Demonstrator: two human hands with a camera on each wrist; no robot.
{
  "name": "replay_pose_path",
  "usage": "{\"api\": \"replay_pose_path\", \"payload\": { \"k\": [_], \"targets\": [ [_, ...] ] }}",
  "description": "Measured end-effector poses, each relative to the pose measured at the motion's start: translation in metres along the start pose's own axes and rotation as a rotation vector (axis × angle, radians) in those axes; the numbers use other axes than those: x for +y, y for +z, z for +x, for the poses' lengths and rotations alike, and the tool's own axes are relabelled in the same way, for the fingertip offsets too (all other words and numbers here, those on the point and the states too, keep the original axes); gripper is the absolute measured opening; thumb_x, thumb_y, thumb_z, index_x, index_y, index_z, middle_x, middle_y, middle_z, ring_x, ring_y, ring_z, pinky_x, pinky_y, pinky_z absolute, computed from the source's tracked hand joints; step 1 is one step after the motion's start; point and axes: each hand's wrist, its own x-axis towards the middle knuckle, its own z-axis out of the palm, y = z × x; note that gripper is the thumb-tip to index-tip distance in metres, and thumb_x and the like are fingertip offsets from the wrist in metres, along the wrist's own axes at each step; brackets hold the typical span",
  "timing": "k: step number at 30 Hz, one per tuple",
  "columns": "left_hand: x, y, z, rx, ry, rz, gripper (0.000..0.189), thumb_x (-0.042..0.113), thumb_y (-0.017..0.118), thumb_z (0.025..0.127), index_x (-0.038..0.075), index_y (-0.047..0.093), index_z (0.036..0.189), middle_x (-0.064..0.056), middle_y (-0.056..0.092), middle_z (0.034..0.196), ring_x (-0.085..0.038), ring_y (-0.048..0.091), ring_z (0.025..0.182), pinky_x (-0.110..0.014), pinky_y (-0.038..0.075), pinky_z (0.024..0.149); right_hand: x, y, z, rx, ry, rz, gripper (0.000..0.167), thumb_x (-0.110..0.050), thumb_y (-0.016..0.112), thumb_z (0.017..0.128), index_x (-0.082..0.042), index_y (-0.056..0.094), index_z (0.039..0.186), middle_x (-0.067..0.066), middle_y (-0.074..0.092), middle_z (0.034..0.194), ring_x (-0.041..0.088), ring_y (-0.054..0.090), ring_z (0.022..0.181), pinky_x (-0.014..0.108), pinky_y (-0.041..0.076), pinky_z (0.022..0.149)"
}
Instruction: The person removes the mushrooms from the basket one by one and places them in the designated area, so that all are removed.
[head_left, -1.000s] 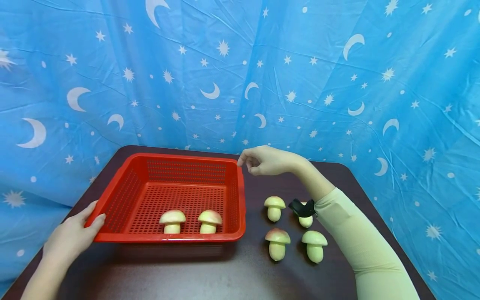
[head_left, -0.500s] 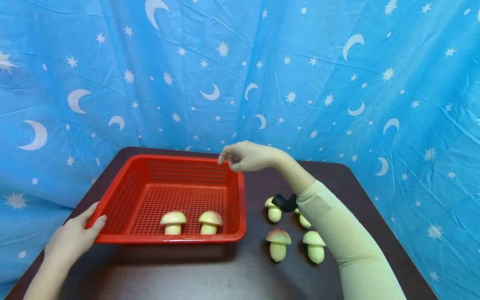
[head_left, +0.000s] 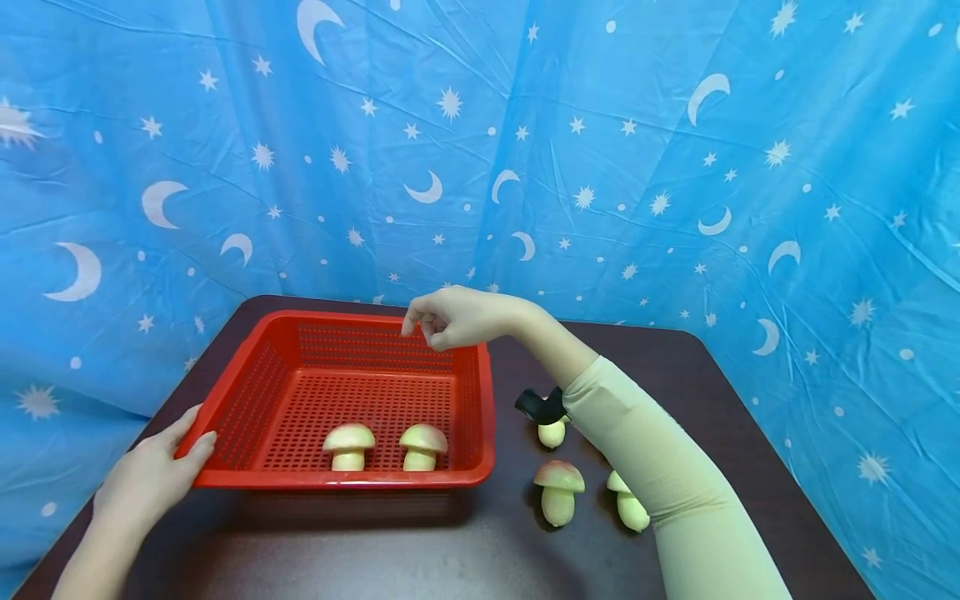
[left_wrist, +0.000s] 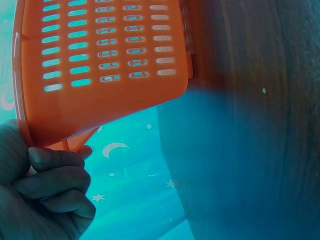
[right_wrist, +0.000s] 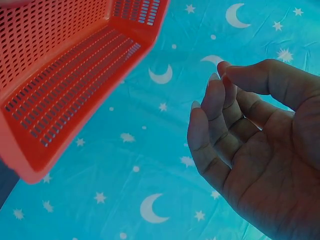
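My left hand (head_left: 142, 483) grips the near left corner of a red plastic basket (head_left: 337, 479). In the left wrist view its fingers are curled at the rim beside the slotted basket wall (left_wrist: 100, 107). Inside the basket, near the front, are two toy mushrooms, a left one (head_left: 348, 442) and a right one (head_left: 423, 442). My right hand (head_left: 459, 317) hangs over the basket's far right part, fingers loosely curled with nothing between them. The right wrist view shows that hand (right_wrist: 255, 135) apart from the basket (right_wrist: 75, 75), thumb near the index fingertip.
Right of the basket on the dark table (head_left: 360, 558) lie more mushrooms: a red-capped one (head_left: 558, 492), a green-capped one (head_left: 632, 507) partly behind the sleeve (head_left: 675, 467), and one (head_left: 552, 433) behind a black wrist piece (head_left: 542, 407). A blue star-and-moon curtain (head_left: 480, 150) hangs behind.
My right hand has moved left from beside the basket's right rim to over its far side. The forearm now covers more of the mushrooms. My left hand stays on the rim.
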Motion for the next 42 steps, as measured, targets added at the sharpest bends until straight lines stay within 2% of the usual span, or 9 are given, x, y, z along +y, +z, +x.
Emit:
{"api": "replay_pose_path", "payload": {
  "k": [17,30,36,42],
  "targets": [
    [0.001,-0.002,-0.005,0.021,-0.003,0.007,0.077,0.035,0.051,0.097,-0.011,0.013,0.145,-0.041,0.049,0.109,-0.031,0.051,0.075,-0.036,0.049,0.054,-0.019,0.019,0.049,-0.097,-0.022,-0.001,0.030,0.002,0.049,0.093,-0.007,0.058,0.120,0.001,0.045,0.073,0.012,0.037,0.064,0.023,0.031,0.063],
    [0.009,-0.004,-0.007,0.038,0.026,-0.002,0.073,0.030,0.051,0.098,-0.012,0.015,0.145,-0.040,0.050,0.108,-0.028,0.051,0.073,-0.033,0.046,0.053,-0.024,0.039,0.077,-0.152,-0.014,-0.028,0.030,0.001,0.050,0.092,-0.009,0.058,0.119,0.000,0.051,0.079,0.009,0.041,0.067,0.021,0.035,0.065],
    [0.008,-0.007,-0.009,0.043,0.035,-0.003,0.072,0.029,0.051,0.098,-0.012,0.016,0.145,-0.041,0.050,0.109,-0.027,0.051,0.073,-0.034,0.048,0.053,-0.027,0.049,0.091,-0.194,-0.016,-0.082,0.026,-0.005,0.053,0.095,-0.010,0.058,0.120,0.002,0.060,0.097,0.008,0.049,0.079,0.018,0.040,0.069],
    [0.007,-0.006,-0.011,0.027,0.010,-0.011,0.073,0.031,0.051,0.098,-0.011,0.015,0.145,-0.040,0.050,0.108,-0.029,0.051,0.075,-0.035,0.048,0.054,-0.021,0.067,0.104,-0.227,-0.015,-0.109,0.029,-0.009,0.056,0.095,-0.009,0.059,0.123,0.004,0.060,0.118,0.008,0.053,0.096,0.019,0.044,0.076]
  ]
}}
